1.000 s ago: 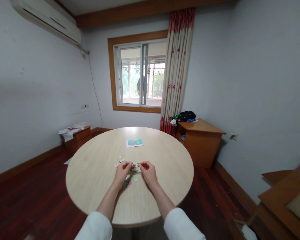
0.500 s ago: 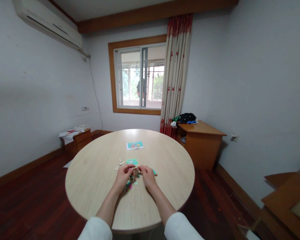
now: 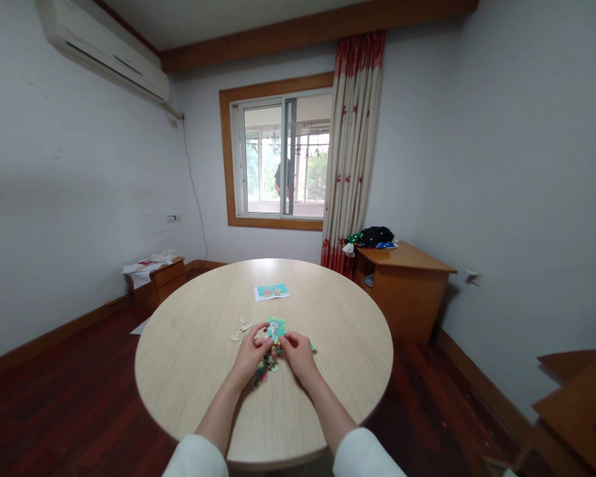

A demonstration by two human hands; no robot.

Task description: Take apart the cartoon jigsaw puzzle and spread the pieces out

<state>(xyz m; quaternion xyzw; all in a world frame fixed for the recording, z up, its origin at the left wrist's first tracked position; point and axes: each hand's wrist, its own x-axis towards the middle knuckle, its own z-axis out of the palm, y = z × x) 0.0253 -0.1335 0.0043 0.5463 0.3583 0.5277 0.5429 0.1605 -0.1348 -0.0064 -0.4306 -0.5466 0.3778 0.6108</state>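
A joined section of jigsaw puzzle (image 3: 277, 325), turquoise with a pale figure, lies between my hands at the near middle of the round table. My left hand (image 3: 249, 354) is closed at its left and lower edge, thumb and fingers on it. My right hand (image 3: 298, 356) is closed in a pinch by its lower right corner; whether a puzzle piece is between those fingertips is too small to tell. Under and between the hands spreads a pile of colourful loose puzzle pieces (image 3: 261, 376), partly hidden. Pale pieces (image 3: 241, 329) lie left of the section, and a turquoise piece (image 3: 313, 348) shows beyond my right hand.
Farther back on the round table (image 3: 193, 344) lies a printed picture sheet (image 3: 272, 291). A wooden desk (image 3: 407, 285) with dark cloth (image 3: 377, 235) on it stands behind to the right. A low cabinet (image 3: 169, 278) with papers stands at the back left.
The joined section has shifted right and nearer, and my left hand now has hold of its edge. My right hand stays close beside it. The view has turned slightly left.
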